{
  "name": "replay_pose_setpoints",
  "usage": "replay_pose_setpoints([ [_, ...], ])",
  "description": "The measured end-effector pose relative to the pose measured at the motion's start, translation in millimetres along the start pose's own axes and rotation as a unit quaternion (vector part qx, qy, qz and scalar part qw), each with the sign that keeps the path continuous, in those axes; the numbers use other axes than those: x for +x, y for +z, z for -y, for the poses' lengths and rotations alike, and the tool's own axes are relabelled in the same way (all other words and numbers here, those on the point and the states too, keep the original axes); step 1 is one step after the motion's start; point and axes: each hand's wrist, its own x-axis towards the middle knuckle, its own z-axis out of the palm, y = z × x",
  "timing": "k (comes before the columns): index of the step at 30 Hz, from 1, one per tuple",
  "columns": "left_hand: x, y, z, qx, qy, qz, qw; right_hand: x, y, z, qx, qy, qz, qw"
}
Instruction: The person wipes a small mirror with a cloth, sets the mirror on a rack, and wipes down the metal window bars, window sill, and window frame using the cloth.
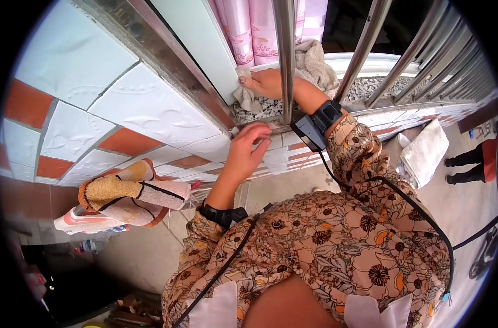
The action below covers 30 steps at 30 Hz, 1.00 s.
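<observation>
My right hand (266, 83) reaches between the metal bars, behind one upright bar (285, 60). Its fingers press a grey-beige rag (246, 99) against the edge of the white window frame (205, 44). A bunched part of similar cloth lies behind the wrist, on the speckled stone sill (270, 108). Lower down, my left hand (250, 148) is at the outer edge of the sill, near the foot of the bars. Its fingers are loosely bent with the thumb apart, and nothing shows in them.
Pink curtains (260, 27) hang inside the window. More metal bars (402, 54) run off to the right. Towels (128, 191) hang on a rack at the left, beside the tiled wall (150, 104). A whitish cloth (425, 153) lies at right; another person's legs (467, 167) stand beyond.
</observation>
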Motion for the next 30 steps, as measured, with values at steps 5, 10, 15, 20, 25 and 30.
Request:
replay_pose_setpoints([
  [5, 16.1, 2.4, -18.4, 0.031, 0.046, -0.004, 0.998, 1.0, -0.3, -8.8, -0.144, 0.002, 0.029, 0.989],
  [10, 3.7, 0.1, -19.7, 0.037, 0.041, -0.009, 0.998, -54.7, -26.1, -1.9, -0.280, 0.154, 0.017, 0.947],
  [15, -6.2, 1.3, -1.3, 0.003, 0.006, -0.006, 1.000, -45.1, -18.3, -5.6, -0.329, 0.338, -0.183, 0.862],
  [20, -10.1, 2.5, -0.8, 0.000, 0.025, -0.024, 0.999, -47.6, -3.2, -11.2, -0.236, 0.375, -0.141, 0.885],
  [25, -13.5, 0.4, -10.6, 0.005, 0.046, -0.003, 0.999, -75.2, 23.6, -7.8, -0.253, 0.190, -0.201, 0.927],
  [30, -10.5, 0.1, -19.3, -0.014, 0.045, 0.003, 0.999, -139.8, 17.4, 25.4, -0.222, 0.219, -0.038, 0.949],
])
